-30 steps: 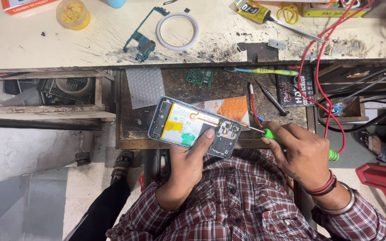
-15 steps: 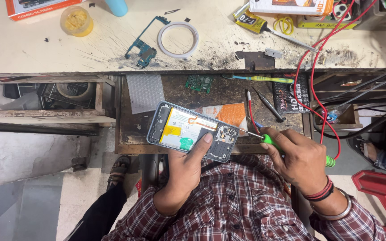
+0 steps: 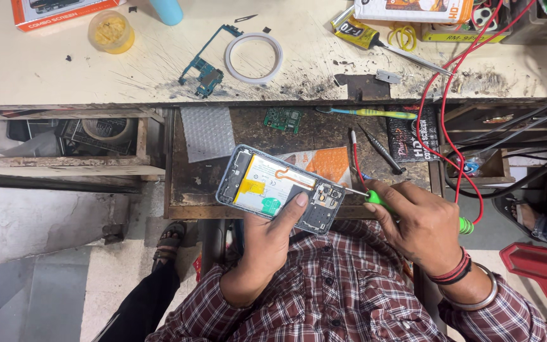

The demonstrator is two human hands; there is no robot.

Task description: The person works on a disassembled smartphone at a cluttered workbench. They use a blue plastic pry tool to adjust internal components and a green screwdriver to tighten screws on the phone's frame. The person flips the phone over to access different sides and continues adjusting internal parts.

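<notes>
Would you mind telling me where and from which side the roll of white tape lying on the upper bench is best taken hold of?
The roll of white tape lies flat as an open ring, so I would come from straight above and pinch one wall of it, a finger inside the hole and the thumb outside. The right-hand wall looks safest, since the small blue-green circuit board lies close on its left side.

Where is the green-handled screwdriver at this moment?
In the head view, the green-handled screwdriver is in the right hand, right of centre, its tip at the opened phone that the left hand holds.
</notes>
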